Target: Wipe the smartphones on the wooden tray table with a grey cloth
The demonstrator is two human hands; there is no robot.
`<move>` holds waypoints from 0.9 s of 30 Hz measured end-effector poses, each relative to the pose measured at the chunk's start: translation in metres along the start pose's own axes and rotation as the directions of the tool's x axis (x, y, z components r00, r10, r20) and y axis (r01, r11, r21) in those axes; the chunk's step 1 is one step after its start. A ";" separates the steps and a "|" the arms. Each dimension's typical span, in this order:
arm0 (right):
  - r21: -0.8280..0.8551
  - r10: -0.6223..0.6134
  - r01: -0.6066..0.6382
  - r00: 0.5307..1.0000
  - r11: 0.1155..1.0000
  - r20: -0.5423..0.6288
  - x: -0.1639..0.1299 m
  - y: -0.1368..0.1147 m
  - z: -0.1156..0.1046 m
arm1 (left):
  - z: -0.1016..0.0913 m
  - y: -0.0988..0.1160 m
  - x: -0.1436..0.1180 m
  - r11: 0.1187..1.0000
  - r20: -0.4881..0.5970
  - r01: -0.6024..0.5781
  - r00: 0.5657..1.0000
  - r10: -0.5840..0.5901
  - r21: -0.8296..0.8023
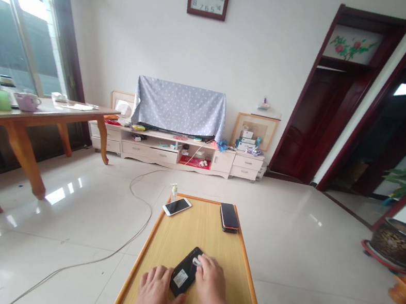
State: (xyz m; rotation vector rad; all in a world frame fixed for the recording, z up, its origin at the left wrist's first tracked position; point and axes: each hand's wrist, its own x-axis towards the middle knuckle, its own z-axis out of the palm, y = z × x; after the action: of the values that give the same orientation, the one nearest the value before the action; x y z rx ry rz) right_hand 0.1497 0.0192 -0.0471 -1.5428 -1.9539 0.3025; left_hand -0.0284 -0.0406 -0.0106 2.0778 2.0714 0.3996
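A black phone (185,271) lies slantwise on a small wooden table (209,226), with a white label on its upward face. My left hand (157,296) rests at its lower left, fingers along one edge and thumb by the bottom end, holding it against the tabletop. Over the phone's upper right part is my right hand (210,282), fingers pinched on a small white wad (197,261), perhaps a tissue or wipe. The wad touches or nearly touches the phone; most of it is hidden by the fingers.
At the table's far end lie a white phone (176,206) and a dark phone on a dark object (228,217). A clear pump bottle (174,192) stands by the far left corner. A cable (118,250) runs over the floor; a larger table (37,112) stands left.
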 end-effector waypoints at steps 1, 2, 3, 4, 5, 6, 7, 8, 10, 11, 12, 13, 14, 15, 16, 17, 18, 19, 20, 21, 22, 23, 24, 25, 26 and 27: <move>-0.022 -0.057 0.058 0.997 0.998 0.052 -0.006 -0.007 0.002 | 0.001 -0.001 0.000 1.000 0.000 -0.002 1.000 0.002 -0.002; -0.030 -0.120 0.124 0.987 0.992 0.109 -0.014 -0.015 0.005 | 0.002 -0.003 0.001 1.000 0.000 -0.003 1.000 0.003 -0.004; -0.014 -0.186 0.191 0.968 0.981 0.167 -0.022 -0.021 0.007 | 0.003 -0.004 0.002 1.000 0.002 -0.003 1.000 0.003 -0.004; 0.015 -0.260 0.264 0.939 0.964 0.224 -0.029 -0.025 0.008 | 0.004 -0.006 0.002 1.000 0.005 -0.002 1.000 0.002 -0.003; 0.044 -0.316 0.316 0.911 0.948 0.265 -0.034 -0.027 0.008 | 0.005 -0.007 0.002 1.000 0.012 -0.001 1.000 0.001 -0.002; 0.063 -0.352 0.349 0.888 0.935 0.294 -0.036 -0.027 0.007 | 0.005 -0.007 0.003 1.000 0.021 -0.002 1.000 0.002 -0.001; 0.064 -0.359 0.357 0.880 0.932 0.311 -0.036 -0.025 0.004 | 0.005 -0.007 0.003 1.000 0.029 -0.007 1.000 0.007 0.000; 0.043 -0.331 0.335 0.890 0.941 0.313 -0.033 -0.020 0.001 | 0.005 -0.007 0.003 1.000 0.033 -0.011 0.999 0.011 -0.002; -0.041 -0.208 0.229 0.935 0.973 0.288 -0.022 -0.011 -0.006 | 0.003 -0.005 0.002 1.000 0.026 -0.017 1.000 0.017 -0.011; -0.085 -0.143 0.171 0.952 0.982 0.270 -0.018 -0.008 -0.007 | 0.002 -0.005 0.002 1.000 0.020 -0.021 1.000 0.021 -0.015; -0.116 -0.094 0.127 0.963 0.985 0.253 -0.014 -0.007 -0.007 | 0.001 -0.004 0.002 1.000 0.013 -0.022 1.000 0.023 -0.018; -0.128 -0.074 0.108 0.967 0.986 0.245 -0.014 -0.008 -0.006 | 0.000 -0.003 0.002 1.000 0.010 -0.022 1.000 0.022 -0.020; -0.114 -0.090 0.122 0.964 0.986 0.251 -0.015 -0.011 -0.003 | 0.000 -0.003 0.002 1.000 0.014 -0.020 1.000 0.021 -0.019; -0.080 -0.138 0.164 0.953 0.983 0.270 -0.018 -0.015 0.001 | 0.000 -0.004 0.002 1.000 0.022 -0.018 1.000 0.018 -0.019; -0.032 -0.203 0.222 0.933 0.975 0.296 -0.022 -0.019 0.004 | 0.000 -0.004 0.002 1.000 0.031 -0.015 0.999 0.016 -0.018; 0.018 -0.270 0.280 0.907 0.960 0.322 -0.025 -0.023 0.007 | 0.000 -0.004 0.002 1.000 0.037 -0.015 0.999 0.016 -0.020; 0.054 -0.321 0.322 0.883 0.945 0.341 -0.026 -0.025 0.008 | 0.001 -0.005 0.002 1.000 0.036 -0.016 0.999 0.017 -0.023; 0.066 -0.338 0.337 0.873 0.939 0.352 -0.025 -0.025 0.008 | 0.002 -0.005 0.002 0.999 0.029 -0.019 0.999 0.019 -0.027; 0.046 -0.314 0.318 0.884 0.947 0.347 -0.022 -0.023 0.007 | 0.003 -0.006 0.002 0.999 0.018 -0.023 1.000 0.023 -0.032; 0.002 -0.256 0.270 0.910 0.963 0.327 -0.017 -0.020 0.005 | 0.004 -0.006 0.002 0.999 0.004 -0.029 1.000 0.029 -0.038; -0.052 -0.179 0.202 0.939 0.978 0.293 -0.011 -0.015 0.003 | 0.005 -0.007 0.002 0.998 -0.009 -0.034 0.999 0.034 -0.045; -0.100 -0.105 0.135 0.962 0.986 0.254 -0.006 -0.012 0.002 | 0.006 -0.007 0.002 0.998 -0.018 -0.039 0.999 0.038 -0.053; -0.130 -0.058 0.088 0.973 0.988 0.224 -0.003 -0.009 0.002 | 0.007 -0.008 0.002 0.997 -0.025 -0.042 0.999 0.041 -0.061; -0.134 -0.048 0.078 0.976 0.988 0.214 -0.002 -0.008 0.004 | 0.007 -0.008 0.002 0.997 -0.030 -0.044 0.999 0.042 -0.068; -0.114 -0.076 0.103 0.971 0.988 0.227 -0.003 -0.008 0.007 | 0.008 -0.009 0.002 0.996 -0.037 -0.045 0.998 0.042 -0.075; -0.075 -0.129 0.152 0.959 0.985 0.254 -0.006 -0.011 0.010 | 0.008 -0.009 0.003 0.996 -0.042 -0.045 0.998 0.041 -0.080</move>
State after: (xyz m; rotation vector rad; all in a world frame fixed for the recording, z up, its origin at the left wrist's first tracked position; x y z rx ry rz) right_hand 0.1360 0.0129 -0.0512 -1.4721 -2.2907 0.3627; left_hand -0.0347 -0.0374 -0.0205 2.0872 2.0001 0.5275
